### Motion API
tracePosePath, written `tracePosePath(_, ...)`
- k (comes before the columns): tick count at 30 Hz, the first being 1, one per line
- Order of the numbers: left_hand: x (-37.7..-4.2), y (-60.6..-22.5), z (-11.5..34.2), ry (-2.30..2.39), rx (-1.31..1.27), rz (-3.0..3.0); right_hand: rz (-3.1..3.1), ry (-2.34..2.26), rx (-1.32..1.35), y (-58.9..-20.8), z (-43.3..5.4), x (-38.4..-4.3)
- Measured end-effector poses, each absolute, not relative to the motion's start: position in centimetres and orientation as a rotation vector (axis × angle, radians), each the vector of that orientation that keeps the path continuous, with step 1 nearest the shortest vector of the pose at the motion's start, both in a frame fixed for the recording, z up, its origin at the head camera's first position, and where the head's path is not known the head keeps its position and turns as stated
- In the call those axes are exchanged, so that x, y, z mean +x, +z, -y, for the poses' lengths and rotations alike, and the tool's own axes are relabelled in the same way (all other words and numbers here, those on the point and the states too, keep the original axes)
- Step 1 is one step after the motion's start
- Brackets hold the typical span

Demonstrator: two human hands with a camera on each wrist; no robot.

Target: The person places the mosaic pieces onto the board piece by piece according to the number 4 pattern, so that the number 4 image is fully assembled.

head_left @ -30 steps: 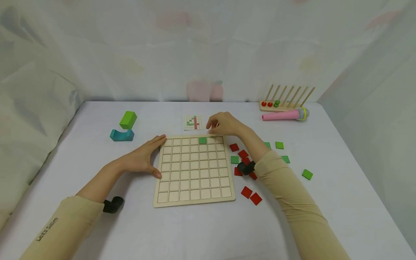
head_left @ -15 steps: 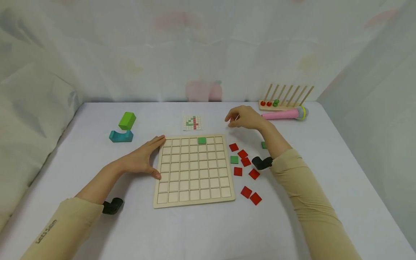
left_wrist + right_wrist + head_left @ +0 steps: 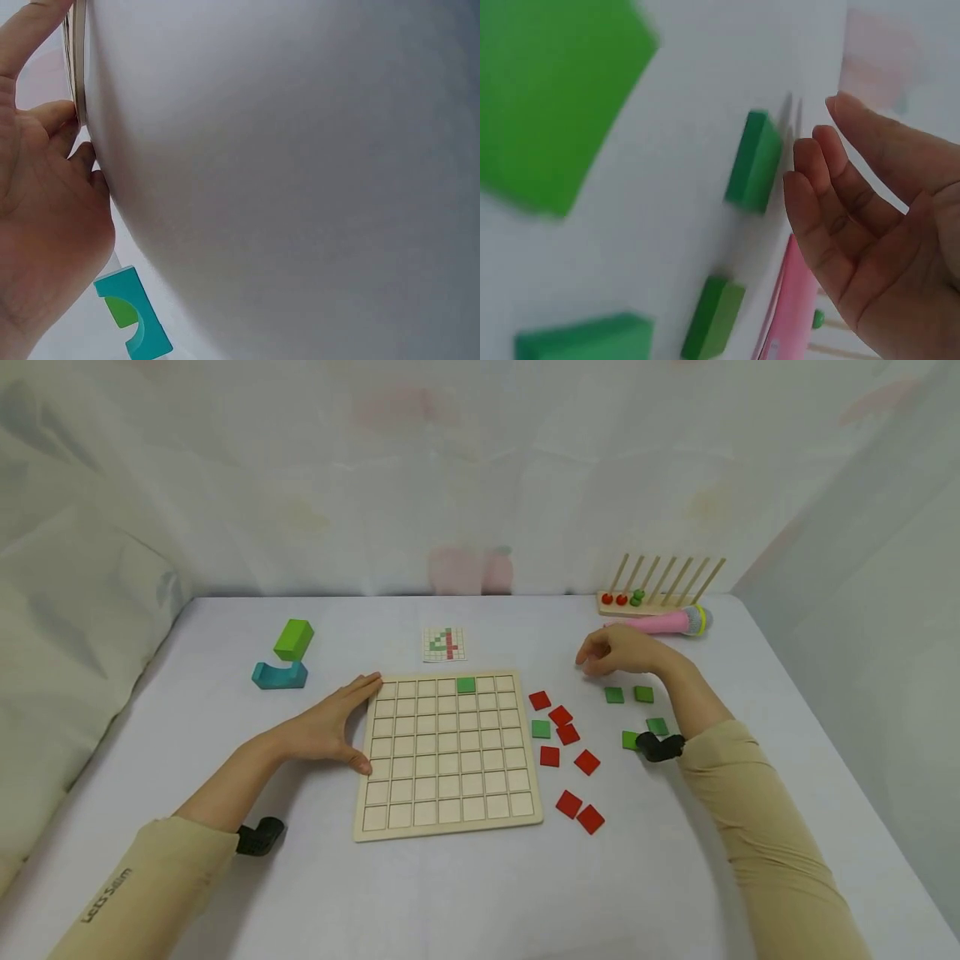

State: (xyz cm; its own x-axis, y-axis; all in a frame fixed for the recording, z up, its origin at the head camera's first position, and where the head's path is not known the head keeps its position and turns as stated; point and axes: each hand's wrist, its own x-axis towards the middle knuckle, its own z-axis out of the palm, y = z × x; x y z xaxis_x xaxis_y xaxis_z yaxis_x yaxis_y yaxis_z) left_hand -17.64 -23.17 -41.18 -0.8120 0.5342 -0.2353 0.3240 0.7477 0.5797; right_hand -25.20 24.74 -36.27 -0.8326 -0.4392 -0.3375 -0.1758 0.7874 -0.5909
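A wooden grid board [image 3: 448, 742] lies flat with one green tile [image 3: 466, 685] in its back row. My left hand [image 3: 321, 727] rests along the board's left edge, thumb and fingers spread. In the left wrist view its fingertips touch the board's edge [image 3: 79, 67]. My right hand [image 3: 626, 650] hovers over the table right of the board, its fingers loosely bent and nothing between them. Just in front of it lie loose green tiles, the nearest one [image 3: 614, 695] also showing in the right wrist view as a green tile [image 3: 754, 165].
Several red tiles [image 3: 587, 762] lie scattered along the board's right side. A small pattern card [image 3: 444, 644] sits behind the board. At the back right are a pink microphone [image 3: 663, 622] and a peg stand [image 3: 637, 607]; at left, a green block [image 3: 293, 639] and teal block [image 3: 280, 675].
My right hand has moved right, from the board's back edge to above the loose green tiles, and uncovered several tiles. My left hand has stayed at the board's left edge.
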Motion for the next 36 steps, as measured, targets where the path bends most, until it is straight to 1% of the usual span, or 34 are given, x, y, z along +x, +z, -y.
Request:
tracePosePath(9,-17.6,-41.3,23.2,0.732,0.646,-2.564,-2.411,-0.687,-0.527,-36.6,-26.8,-24.7)
tracePosePath(19,-17.7,-41.3,23.2,0.75,0.655,-2.558,-2.276,-0.752,-0.492,-36.7,-28.0,-24.6)
tracePosePath(36,-17.6,-41.5,23.3,0.761,0.659,-2.558,-2.315,-0.765,-0.548,-37.4,-28.1,-24.0)
